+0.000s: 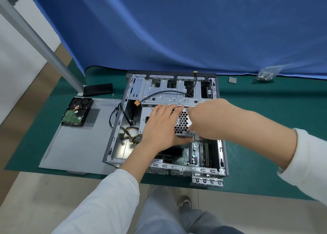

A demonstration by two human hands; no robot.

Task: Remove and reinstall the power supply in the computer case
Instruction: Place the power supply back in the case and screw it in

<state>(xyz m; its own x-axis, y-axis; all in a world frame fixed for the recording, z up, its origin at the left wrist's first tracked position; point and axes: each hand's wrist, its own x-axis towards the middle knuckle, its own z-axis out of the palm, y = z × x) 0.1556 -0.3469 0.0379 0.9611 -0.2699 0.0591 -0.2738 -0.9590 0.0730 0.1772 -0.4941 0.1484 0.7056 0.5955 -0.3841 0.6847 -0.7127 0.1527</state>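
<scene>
Left hand [160, 126] lies flat, fingers spread; right hand [200, 120] reaches across.

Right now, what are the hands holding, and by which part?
Both are on the power supply: left hand lies flat on its top, right hand at its right edge. The fingers' grip is hidden.

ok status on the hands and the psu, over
Both hands on the power supply, left hand flat on top, right hand at its far side. Unit sits inside the case. Loose cables alongside.

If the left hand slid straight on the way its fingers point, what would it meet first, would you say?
Probably the metal crossbar of the computer case, just beyond the fingertips of the left hand, which lies flat on the power supply. Depth is unclear.
</scene>
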